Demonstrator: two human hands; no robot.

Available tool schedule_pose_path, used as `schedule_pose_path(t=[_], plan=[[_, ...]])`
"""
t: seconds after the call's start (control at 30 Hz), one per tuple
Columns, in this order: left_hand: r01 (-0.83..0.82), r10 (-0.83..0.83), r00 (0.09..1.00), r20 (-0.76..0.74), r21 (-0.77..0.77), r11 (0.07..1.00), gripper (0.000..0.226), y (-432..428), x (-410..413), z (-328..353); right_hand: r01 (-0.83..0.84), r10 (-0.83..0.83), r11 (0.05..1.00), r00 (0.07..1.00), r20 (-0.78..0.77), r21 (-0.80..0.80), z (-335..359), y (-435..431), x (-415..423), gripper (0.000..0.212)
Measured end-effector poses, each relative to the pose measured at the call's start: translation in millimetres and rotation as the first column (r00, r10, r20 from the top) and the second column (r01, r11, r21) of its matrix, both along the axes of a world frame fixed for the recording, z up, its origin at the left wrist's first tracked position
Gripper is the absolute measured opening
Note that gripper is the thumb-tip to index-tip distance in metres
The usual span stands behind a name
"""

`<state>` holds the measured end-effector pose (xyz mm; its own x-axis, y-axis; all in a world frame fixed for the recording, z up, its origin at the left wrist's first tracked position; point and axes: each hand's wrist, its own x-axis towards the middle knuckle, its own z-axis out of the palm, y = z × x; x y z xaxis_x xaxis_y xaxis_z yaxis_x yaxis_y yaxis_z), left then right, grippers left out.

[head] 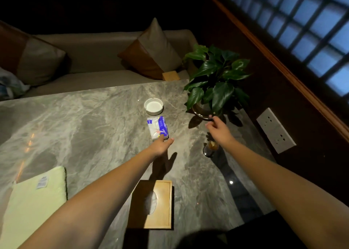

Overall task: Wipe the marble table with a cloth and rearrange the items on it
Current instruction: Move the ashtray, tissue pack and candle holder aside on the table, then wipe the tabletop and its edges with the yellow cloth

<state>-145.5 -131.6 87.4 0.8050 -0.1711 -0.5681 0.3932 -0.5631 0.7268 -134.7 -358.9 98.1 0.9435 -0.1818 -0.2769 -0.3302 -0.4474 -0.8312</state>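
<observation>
Our left hand (160, 146) is spread and touches the near end of the tissue pack (157, 127) mid-desk (85, 126), just this side of the white ashtray (153, 106). Right hand (217, 127) is loosely open, holding nothing, near the plant pot (200, 110). Pale cloth (35, 201) lies flat, near-left on the desk. The pack looks light and squashy with a slick wrapper, so we'd pinch across its sides. The pot is likely heavier; grip low.
</observation>
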Motion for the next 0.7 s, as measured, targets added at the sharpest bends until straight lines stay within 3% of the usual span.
schedule_pose_path(t=[0.13,0.3,0.5,0.7], plan=[[0.011,-0.009,0.998,-0.057,0.028,1.000,0.059,31,-19,1,-0.174,0.173,0.985,0.979,-0.103,0.000,-11,41,-13,0.052],[-0.014,0.022,0.998,-0.063,0.115,0.993,0.066,66,-42,-1,-0.340,0.337,0.940,0.922,-0.189,0.016,-18,82,-35,0.057],[0.049,-0.063,0.998,0.012,0.485,0.873,0.074,117,-63,-15,-0.561,0.551,0.808,0.828,-0.104,-0.182,-24,129,-36,0.053],[-0.172,0.154,0.985,0.077,0.479,0.861,0.071,176,-96,-26,-0.688,0.671,0.653,0.719,-0.178,-0.316,-41,189,-33,0.061]])
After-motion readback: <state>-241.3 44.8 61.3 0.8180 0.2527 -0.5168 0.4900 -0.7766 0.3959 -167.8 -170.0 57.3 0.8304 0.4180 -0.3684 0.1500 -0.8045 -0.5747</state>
